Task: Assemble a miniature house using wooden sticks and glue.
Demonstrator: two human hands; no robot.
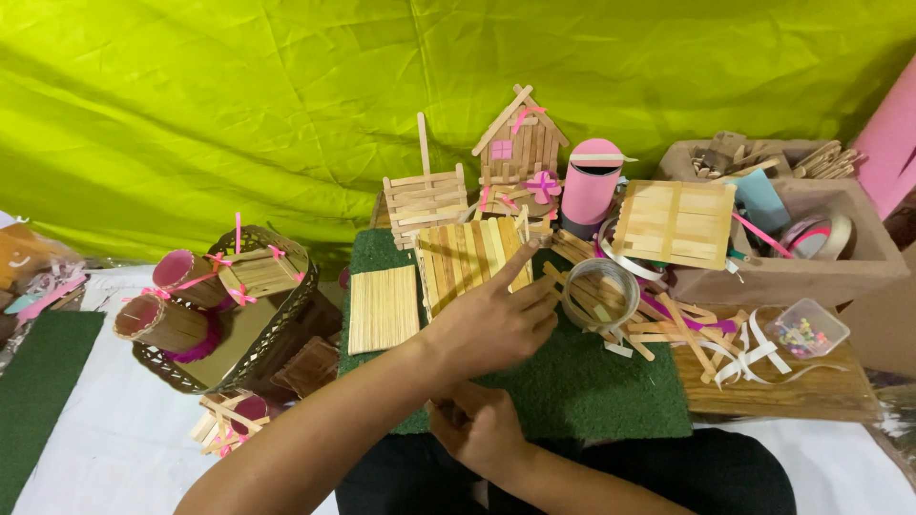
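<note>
Stick panel (469, 259) lies finished-looking under left hand (491, 319), forefinger stretched open on it; right hand (482, 426) grips something small, unclear; loose sticks (682, 329) remain unused.

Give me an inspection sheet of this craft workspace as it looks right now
Surface: green turf mat over white cloth.
Job's things: left hand reaches across, index finger on the stick panel; a flat stick sheet lies beside it. Right hand is low by the mat's near edge; what it holds cannot be told.
Clutter: loose sticks, tape roll, stick house, pink cylinder, cardboard box, bead box, basket tray.
Grippers: bare hands only.
Cables: nothing seen.
Surroundings: yellow-green fabric backdrop.
</note>
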